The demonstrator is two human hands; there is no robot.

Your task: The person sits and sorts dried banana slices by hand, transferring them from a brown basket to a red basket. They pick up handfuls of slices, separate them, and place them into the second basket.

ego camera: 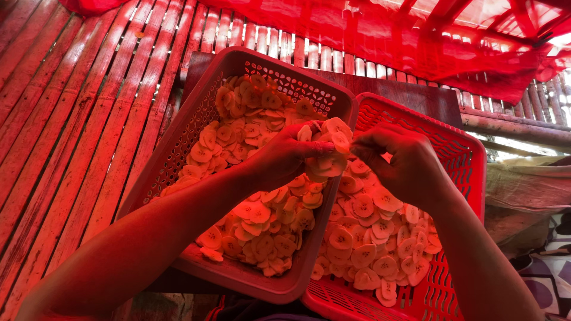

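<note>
Head view: everything is washed in red light that comes through a red cloth stretched over the far edge of the scene. Two red plastic baskets with perforated walls sit side by side on a platform of bamboo slats. The left basket lies tilted, with its near right corner overlapping the rim of the right basket. Both are filled with thin, round, pale fruit slices: a deep heap in the left basket, a flatter layer across the right one.

The left hand reaches in from the lower left edge, forearm crossing over the left basket. Its grip is clenched around a stuck-together clump of slices, held just above the meeting rims of the two baskets; the thumb lies along the top of the clump. The right hand comes in from the lower right corner and hovers over the right basket, fingers curled and fingertips pinched on the right edge of the same clump, so both hands grasp it from opposite sides, nearly touching each other.

Behind the baskets, a dark board lies across the slats. At the right edge of the platform a wooden rail runs under the cloth, and beyond it sits pale fabric, with a patterned dark and light cloth at the lower right corner.
</note>
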